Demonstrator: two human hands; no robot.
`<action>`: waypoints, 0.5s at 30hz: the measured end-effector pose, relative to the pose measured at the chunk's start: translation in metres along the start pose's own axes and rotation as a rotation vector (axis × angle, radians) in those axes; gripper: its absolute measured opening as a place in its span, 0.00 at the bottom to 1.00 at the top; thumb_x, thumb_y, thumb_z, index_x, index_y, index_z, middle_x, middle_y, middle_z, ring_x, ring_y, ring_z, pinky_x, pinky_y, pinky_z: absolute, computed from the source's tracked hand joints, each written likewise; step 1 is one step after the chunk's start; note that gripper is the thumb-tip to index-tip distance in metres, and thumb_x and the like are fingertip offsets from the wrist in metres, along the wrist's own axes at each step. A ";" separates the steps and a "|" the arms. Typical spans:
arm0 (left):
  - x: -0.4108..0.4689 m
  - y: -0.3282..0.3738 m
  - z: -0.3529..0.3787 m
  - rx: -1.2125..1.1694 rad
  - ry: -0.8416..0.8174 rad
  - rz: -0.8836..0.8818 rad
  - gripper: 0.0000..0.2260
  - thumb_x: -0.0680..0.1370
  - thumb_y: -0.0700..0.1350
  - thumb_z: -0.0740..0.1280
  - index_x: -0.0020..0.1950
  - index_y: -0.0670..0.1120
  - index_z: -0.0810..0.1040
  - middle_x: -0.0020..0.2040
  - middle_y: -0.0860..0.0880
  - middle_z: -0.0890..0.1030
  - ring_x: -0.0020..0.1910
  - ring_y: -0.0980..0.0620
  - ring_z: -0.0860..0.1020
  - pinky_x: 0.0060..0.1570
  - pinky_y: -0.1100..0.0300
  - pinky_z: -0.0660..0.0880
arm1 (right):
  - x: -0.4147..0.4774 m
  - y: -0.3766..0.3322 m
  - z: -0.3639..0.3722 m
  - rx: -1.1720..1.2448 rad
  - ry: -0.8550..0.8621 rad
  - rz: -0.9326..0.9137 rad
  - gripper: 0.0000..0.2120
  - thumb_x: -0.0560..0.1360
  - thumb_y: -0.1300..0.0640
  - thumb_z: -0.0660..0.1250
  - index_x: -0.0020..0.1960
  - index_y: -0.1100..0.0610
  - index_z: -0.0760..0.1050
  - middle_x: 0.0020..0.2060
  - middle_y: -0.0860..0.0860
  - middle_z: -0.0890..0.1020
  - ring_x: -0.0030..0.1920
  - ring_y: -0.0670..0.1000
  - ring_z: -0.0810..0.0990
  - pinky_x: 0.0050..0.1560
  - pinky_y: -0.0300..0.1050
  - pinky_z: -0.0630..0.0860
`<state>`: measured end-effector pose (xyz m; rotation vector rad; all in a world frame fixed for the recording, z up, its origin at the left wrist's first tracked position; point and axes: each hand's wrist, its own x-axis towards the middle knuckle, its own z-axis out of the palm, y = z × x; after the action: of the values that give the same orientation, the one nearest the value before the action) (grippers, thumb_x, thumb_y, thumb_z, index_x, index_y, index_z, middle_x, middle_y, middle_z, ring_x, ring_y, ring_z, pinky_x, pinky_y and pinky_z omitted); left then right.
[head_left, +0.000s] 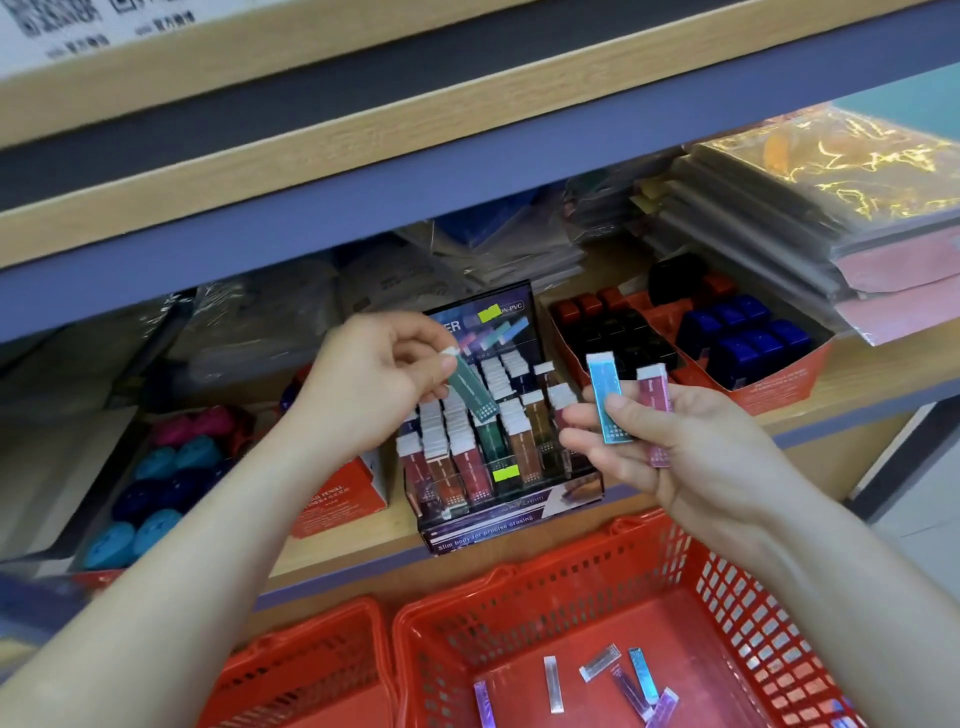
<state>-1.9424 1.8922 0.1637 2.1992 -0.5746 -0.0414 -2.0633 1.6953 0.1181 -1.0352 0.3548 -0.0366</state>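
Head view: left grip (379, 384) pinches one green eraser (471, 389), right grip (691, 457) clasps two erasers (609, 400).

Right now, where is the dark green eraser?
In the head view, left of centre: the left hand pinches the dark green eraser by its white end, just over the eraser display box.

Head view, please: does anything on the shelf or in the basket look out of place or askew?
Nothing looks damaged. The display box sits right at the front edge of the shelf, where a knock might tip it, and the loose erasers in the basket lie scattered at all angles.
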 end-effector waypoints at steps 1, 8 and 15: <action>-0.003 -0.002 0.002 0.034 0.004 0.013 0.07 0.76 0.39 0.71 0.42 0.51 0.80 0.35 0.50 0.84 0.37 0.53 0.84 0.45 0.52 0.81 | 0.000 0.000 0.002 -0.023 0.013 -0.008 0.07 0.80 0.62 0.63 0.54 0.64 0.77 0.47 0.59 0.86 0.45 0.55 0.87 0.35 0.39 0.82; -0.015 -0.008 0.023 0.420 0.005 0.145 0.04 0.76 0.48 0.71 0.49 0.50 0.83 0.40 0.56 0.81 0.42 0.61 0.79 0.50 0.60 0.79 | 0.002 0.004 0.009 -0.115 0.085 -0.042 0.07 0.79 0.58 0.66 0.50 0.62 0.78 0.41 0.58 0.86 0.30 0.48 0.82 0.25 0.34 0.74; -0.017 -0.012 0.044 0.652 0.046 0.313 0.04 0.74 0.44 0.68 0.46 0.47 0.83 0.43 0.51 0.79 0.46 0.51 0.77 0.46 0.52 0.77 | 0.008 0.012 0.009 -0.163 0.031 -0.031 0.09 0.78 0.66 0.66 0.57 0.64 0.77 0.40 0.56 0.80 0.30 0.45 0.78 0.24 0.34 0.71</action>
<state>-1.9626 1.8738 0.1232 2.6869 -1.0055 0.4144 -2.0543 1.7074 0.1098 -1.2025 0.3748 -0.0525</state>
